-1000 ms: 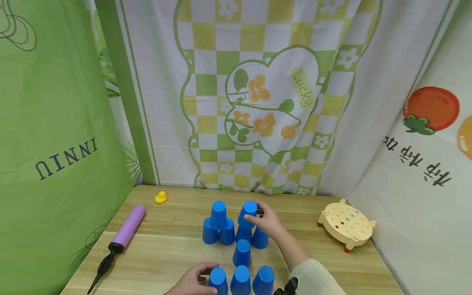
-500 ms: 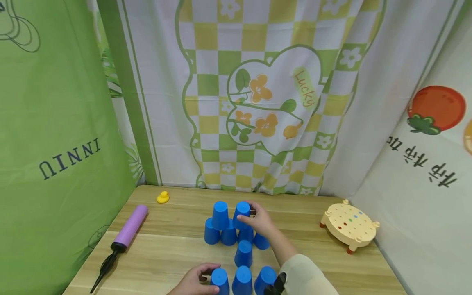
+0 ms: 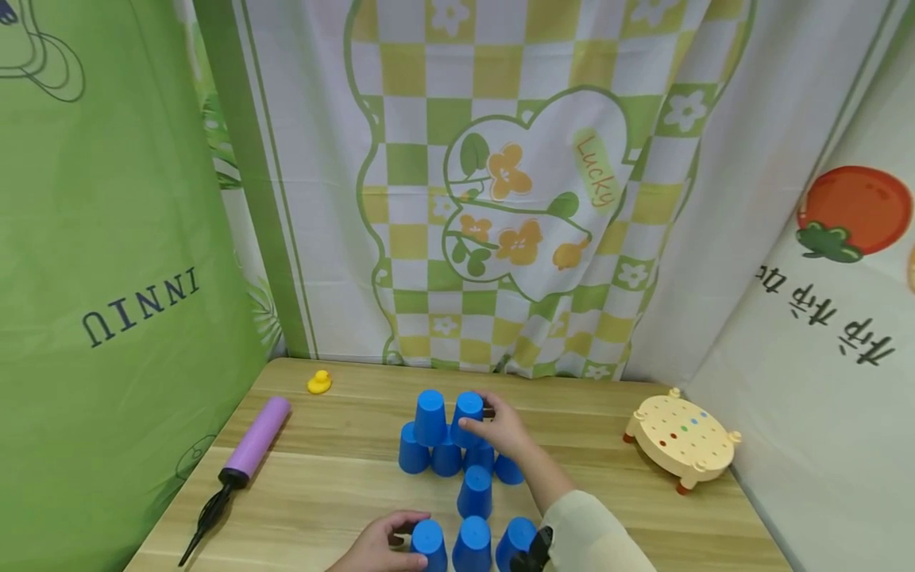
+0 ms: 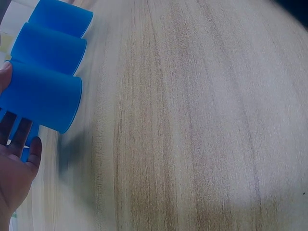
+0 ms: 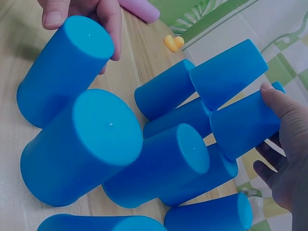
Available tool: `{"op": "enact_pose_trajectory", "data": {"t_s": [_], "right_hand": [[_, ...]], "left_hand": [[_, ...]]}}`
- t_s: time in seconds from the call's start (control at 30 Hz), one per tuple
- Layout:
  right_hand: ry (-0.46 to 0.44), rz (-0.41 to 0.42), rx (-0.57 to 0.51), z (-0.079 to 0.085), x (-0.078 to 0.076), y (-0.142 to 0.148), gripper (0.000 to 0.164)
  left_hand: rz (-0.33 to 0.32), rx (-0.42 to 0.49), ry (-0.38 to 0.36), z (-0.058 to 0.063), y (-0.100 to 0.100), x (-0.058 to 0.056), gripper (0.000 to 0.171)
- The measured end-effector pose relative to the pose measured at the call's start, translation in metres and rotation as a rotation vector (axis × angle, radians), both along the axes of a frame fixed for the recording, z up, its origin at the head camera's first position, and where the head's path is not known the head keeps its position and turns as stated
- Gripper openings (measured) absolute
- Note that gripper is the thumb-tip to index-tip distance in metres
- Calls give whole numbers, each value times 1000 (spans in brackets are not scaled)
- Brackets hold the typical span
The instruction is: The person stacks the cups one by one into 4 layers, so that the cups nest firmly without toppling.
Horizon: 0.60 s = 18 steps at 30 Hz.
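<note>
My right hand [image 3: 511, 429] holds an upside-down blue cup [image 3: 468, 417] by its sides, thumb in front, over the back row. Beside it, another upper cup [image 3: 430, 418] stands across two back cups, one of them the far-left cup [image 3: 413, 449]. My left hand [image 3: 379, 546] is around the front-left cup [image 3: 429, 546], with its thumb against the cup in the left wrist view [image 4: 41, 94]. Right of that cup stand the front-middle cup [image 3: 472, 545] and front-right cup [image 3: 516, 540]. A single cup [image 3: 475, 492] stands between the rows.
A purple hand pump [image 3: 259, 439] with a black end lies at the table's left. Behind it sits a yellow rubber duck [image 3: 319, 382]. A cream, footed round board [image 3: 684, 435] stands at the right. Curtains enclose the wooden table [image 3: 343, 469].
My right hand has shifted left with its cup, bringing it closer to the other upper cup. The left hand stays at the front-left cup. The head view has turned slightly.
</note>
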State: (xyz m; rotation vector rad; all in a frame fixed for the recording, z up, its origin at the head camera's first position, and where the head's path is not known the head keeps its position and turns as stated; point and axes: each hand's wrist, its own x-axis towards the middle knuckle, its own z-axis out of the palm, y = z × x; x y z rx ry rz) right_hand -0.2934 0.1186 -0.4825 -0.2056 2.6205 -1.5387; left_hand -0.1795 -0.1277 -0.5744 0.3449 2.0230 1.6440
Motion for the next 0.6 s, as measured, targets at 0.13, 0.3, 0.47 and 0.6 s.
{"op": "enact_pose_trajectory", "data": {"t_s": [0.13,0.3,0.47,0.6], "right_hand": [[-6,-3,10,0,0,0,63],[-12,2,17,1,3,2,68],[8,-6,5,5,7,12,68],[37,-15,-1,5,15,25,66]], "left_hand": [[0,-5,5,1,1,0,60],[1,-12,8,2,1,0,62],[6,-15,15,3,0,-1,63],[-6,-25,16,0,-3,-5,63]]}}
